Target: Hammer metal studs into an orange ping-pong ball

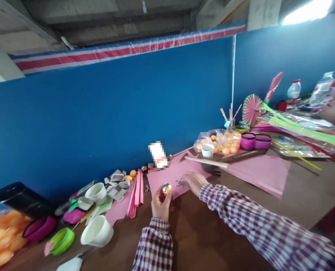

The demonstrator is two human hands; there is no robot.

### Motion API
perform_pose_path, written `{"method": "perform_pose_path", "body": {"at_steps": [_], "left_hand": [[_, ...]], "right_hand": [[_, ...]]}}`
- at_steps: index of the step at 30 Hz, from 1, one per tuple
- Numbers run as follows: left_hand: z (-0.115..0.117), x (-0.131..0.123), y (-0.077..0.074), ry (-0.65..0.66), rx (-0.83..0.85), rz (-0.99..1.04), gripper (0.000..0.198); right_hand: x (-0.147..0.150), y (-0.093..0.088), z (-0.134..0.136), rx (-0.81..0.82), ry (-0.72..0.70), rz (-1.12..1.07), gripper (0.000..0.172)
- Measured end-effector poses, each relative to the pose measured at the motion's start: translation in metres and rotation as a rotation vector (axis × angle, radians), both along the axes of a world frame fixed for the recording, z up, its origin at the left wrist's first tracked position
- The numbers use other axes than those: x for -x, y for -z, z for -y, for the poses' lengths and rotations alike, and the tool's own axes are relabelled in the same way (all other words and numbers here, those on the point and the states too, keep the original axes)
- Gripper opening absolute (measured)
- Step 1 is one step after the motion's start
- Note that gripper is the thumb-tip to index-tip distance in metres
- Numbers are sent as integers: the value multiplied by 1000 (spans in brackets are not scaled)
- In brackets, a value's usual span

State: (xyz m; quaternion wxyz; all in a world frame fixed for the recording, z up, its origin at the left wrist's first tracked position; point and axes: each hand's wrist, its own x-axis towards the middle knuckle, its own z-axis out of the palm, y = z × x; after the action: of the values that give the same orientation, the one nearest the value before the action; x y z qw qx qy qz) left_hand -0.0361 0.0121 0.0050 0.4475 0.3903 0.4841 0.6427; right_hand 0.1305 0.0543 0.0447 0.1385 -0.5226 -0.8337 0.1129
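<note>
In my left hand (160, 207) is a small orange ball (167, 188) with a shiny silver patch, held between thumb and fingers. Beside it on a sheet of pink paper (163, 178) lies a little heap of small grey metal bits (181, 183). My right hand (195, 183) reaches to the right edge of this heap, its fingers stretched out over the paper. Its thumb and fingertips are partly hidden, and nothing shows in its grasp. Just behind my right hand lies a hammer (206, 162) with a pale wooden handle.
White cups (97, 231), a green tape roll (60, 241) and folded pink paper strips (136, 195) lie left. Orange balls in a bag (226, 146) and purple rolls (247, 141) sit back right. A blue partition (113, 113) rises behind. Another person's hand (334, 113) is far right.
</note>
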Motion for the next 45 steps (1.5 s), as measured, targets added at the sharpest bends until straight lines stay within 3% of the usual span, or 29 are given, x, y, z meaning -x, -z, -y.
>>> {"method": "perform_pose_path", "body": {"at_steps": [18,28,40,45], "left_hand": [[-2,3,6,42,-15,-5,53],[2,-2,-2,14,59,169,48],[1,-1,-2,12,79,187,43],[2,1,-1,42,77,220,43]], "right_hand": [[-6,28,-23,-131,42,-57,24],[-11,36,-24,-206,51,-188,21],[-16,40,-30,-211,110,-393,23],[-15,40,-33,-198,156,-502,15]]}}
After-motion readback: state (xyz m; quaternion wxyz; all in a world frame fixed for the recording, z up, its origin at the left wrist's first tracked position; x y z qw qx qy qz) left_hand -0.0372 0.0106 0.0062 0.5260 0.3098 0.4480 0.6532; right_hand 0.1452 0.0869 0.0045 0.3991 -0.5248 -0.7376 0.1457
